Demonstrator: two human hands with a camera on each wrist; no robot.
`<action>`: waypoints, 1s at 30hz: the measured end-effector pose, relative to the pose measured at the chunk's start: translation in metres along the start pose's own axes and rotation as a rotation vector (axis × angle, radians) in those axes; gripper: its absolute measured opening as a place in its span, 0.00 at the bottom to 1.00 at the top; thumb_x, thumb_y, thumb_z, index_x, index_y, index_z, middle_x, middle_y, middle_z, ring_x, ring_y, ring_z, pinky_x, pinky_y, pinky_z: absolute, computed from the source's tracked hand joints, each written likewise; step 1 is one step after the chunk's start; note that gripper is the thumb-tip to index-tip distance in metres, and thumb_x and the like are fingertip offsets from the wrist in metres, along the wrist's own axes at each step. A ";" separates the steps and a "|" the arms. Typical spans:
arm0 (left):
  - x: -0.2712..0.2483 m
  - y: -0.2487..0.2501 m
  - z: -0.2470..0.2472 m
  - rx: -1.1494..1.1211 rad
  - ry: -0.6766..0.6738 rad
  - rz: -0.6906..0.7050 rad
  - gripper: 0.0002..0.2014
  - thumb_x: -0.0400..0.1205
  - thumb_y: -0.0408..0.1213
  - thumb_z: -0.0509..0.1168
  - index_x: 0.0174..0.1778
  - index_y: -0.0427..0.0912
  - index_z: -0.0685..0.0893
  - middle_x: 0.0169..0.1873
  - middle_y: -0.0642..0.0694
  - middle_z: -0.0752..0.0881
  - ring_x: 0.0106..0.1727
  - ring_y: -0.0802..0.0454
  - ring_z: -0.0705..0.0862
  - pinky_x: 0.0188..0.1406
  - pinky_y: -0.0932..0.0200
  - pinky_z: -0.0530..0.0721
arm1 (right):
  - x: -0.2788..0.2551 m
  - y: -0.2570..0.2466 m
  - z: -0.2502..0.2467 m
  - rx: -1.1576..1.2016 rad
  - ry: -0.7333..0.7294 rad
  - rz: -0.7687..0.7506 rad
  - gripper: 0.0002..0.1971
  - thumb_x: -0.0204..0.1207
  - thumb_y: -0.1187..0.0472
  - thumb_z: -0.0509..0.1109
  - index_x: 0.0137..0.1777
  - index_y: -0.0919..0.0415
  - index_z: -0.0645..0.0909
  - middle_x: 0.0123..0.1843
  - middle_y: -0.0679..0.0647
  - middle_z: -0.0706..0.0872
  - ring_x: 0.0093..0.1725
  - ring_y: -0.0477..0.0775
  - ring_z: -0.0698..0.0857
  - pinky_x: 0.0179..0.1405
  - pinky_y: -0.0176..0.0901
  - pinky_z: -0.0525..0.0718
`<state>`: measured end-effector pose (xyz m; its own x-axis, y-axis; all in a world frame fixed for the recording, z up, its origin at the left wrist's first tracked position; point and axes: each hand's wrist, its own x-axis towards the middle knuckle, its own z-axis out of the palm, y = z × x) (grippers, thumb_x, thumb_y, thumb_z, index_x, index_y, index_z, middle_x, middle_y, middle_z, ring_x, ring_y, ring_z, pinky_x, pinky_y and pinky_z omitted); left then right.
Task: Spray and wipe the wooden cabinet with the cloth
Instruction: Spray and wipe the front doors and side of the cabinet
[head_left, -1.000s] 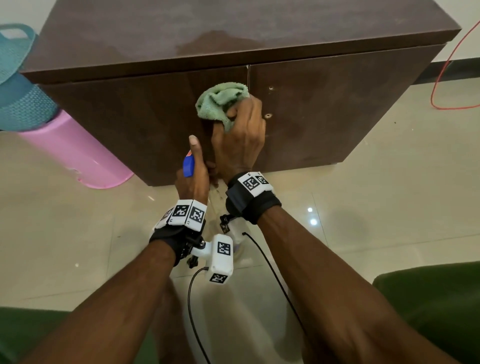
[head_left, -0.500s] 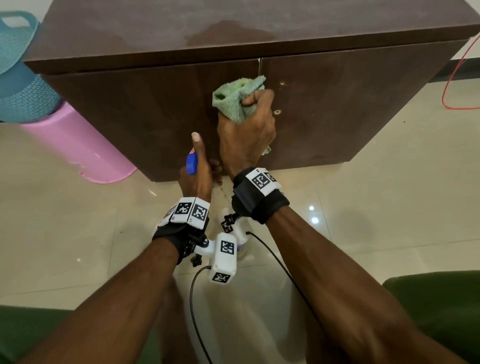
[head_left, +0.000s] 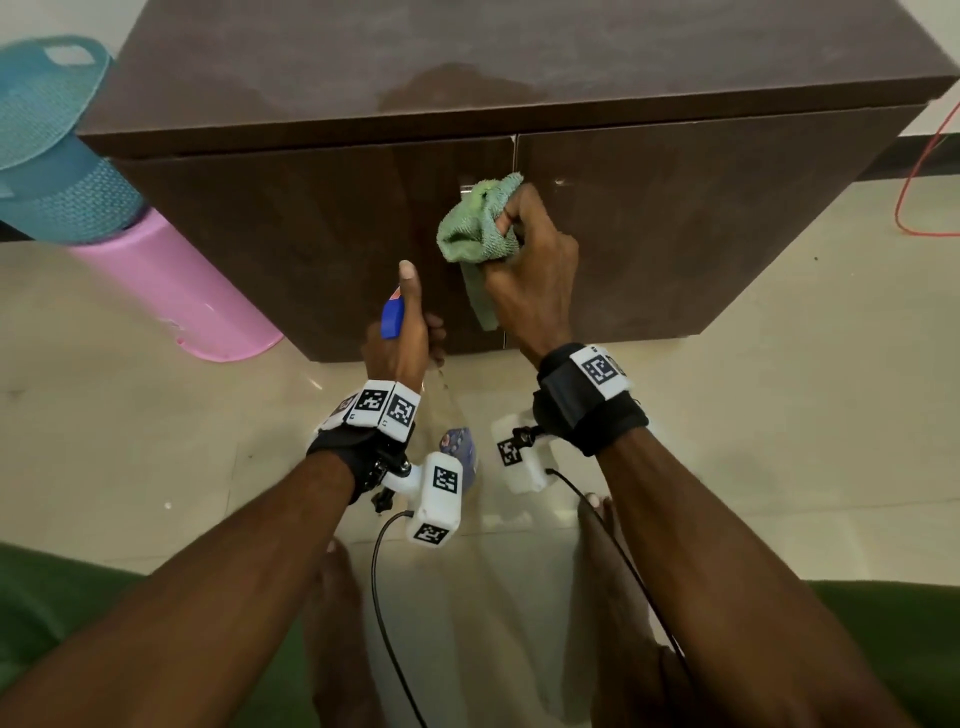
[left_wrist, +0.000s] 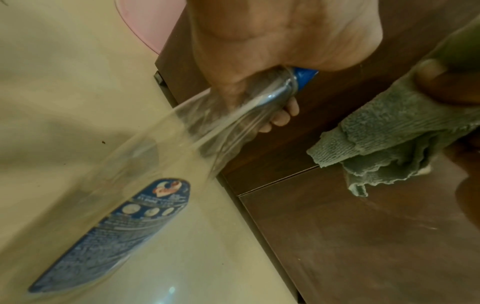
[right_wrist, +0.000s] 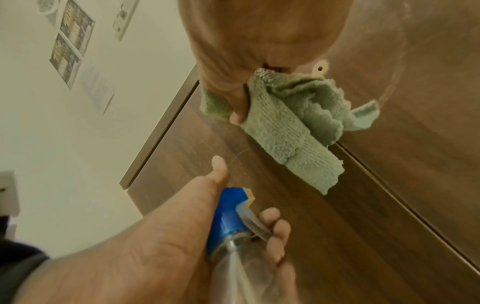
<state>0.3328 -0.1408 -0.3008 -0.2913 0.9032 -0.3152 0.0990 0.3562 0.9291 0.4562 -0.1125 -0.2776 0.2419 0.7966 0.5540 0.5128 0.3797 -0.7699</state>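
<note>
The dark wooden cabinet (head_left: 701, 234) stands on the floor with two front doors and a damp patch on its top. My right hand (head_left: 530, 280) grips a bunched green cloth (head_left: 478, 228) and holds it against the front, at the seam between the doors; the cloth (right_wrist: 293, 123) hangs down in a loose tail. Just below and to the left, my left hand (head_left: 400, 343) grips the neck of a clear spray bottle (left_wrist: 145, 176) with a blue spray head (right_wrist: 228, 214). Its thumb points up and its nozzle faces the left door. The bottle's body hangs below the wrist.
A pink bucket (head_left: 176, 291) lies on its side left of the cabinet, with a teal basket (head_left: 47, 156) above it. A red cord (head_left: 924, 171) lies on the tiled floor at the right. Green cushions (head_left: 904, 644) flank my bare feet near the bottom.
My right hand has moved the cloth along the door seam and regripped it, with a tail now hanging down. The left hand with the spray bottle has stayed in place below it.
</note>
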 end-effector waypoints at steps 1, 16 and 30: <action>-0.003 0.003 -0.001 -0.006 -0.001 0.004 0.23 0.85 0.67 0.52 0.41 0.54 0.81 0.31 0.46 0.85 0.30 0.49 0.82 0.36 0.51 0.83 | 0.002 0.002 -0.006 0.016 -0.021 0.000 0.10 0.70 0.58 0.67 0.40 0.65 0.76 0.32 0.38 0.75 0.29 0.39 0.76 0.28 0.39 0.76; -0.003 0.006 0.000 0.040 -0.023 0.064 0.32 0.81 0.73 0.50 0.35 0.50 0.83 0.30 0.43 0.87 0.36 0.45 0.88 0.50 0.43 0.90 | -0.008 -0.011 0.036 -0.202 0.199 -0.216 0.07 0.82 0.63 0.59 0.51 0.65 0.76 0.55 0.68 0.81 0.49 0.61 0.85 0.42 0.47 0.88; 0.004 -0.005 -0.023 0.035 -0.005 0.054 0.33 0.82 0.71 0.53 0.34 0.45 0.85 0.31 0.46 0.89 0.27 0.51 0.84 0.42 0.48 0.88 | -0.079 0.042 0.024 -0.276 -0.211 0.163 0.13 0.66 0.73 0.69 0.52 0.69 0.76 0.51 0.64 0.78 0.41 0.67 0.81 0.33 0.58 0.83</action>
<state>0.3094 -0.1448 -0.3026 -0.2799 0.9224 -0.2661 0.1475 0.3152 0.9375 0.4386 -0.1482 -0.3608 0.1780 0.9263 0.3320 0.6910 0.1226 -0.7124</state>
